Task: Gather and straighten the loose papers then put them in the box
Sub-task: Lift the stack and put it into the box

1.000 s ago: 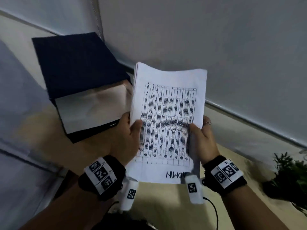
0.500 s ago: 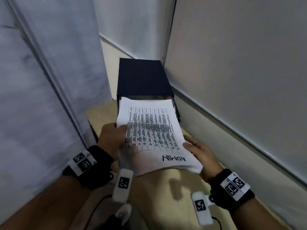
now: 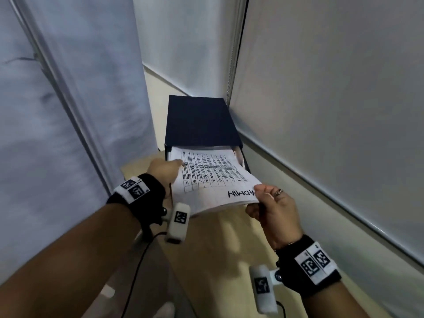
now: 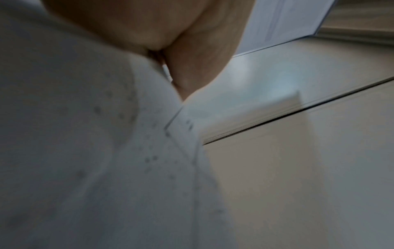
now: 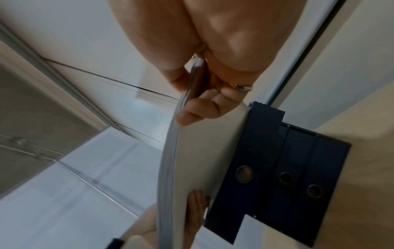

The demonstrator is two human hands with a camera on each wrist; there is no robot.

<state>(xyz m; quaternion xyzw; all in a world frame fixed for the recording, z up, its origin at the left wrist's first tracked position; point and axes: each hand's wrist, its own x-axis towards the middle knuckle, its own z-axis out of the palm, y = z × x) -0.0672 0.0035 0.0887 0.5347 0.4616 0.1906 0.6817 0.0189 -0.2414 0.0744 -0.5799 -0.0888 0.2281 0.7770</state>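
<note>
Both hands are holding the stack of papers (image 3: 213, 180) over the wooden surface (image 3: 220, 260). The left hand (image 3: 164, 172) is gripping its left edge, and the right hand (image 3: 273, 207) is pinching the near right corner. The stack's far end is sitting in the open mouth of the dark box (image 3: 199, 121), which is lying at the surface's far end beside the blind (image 3: 332, 111).

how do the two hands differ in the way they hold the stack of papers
The left hand holds the stack of papers at its left side edge, close to the box; the right hand pinches the near right corner, farther from the box. The right hand wears a ring; none shows on the left hand. Both have the thumb on top with fingers underneath, and both wear a black wrist strap.
</note>
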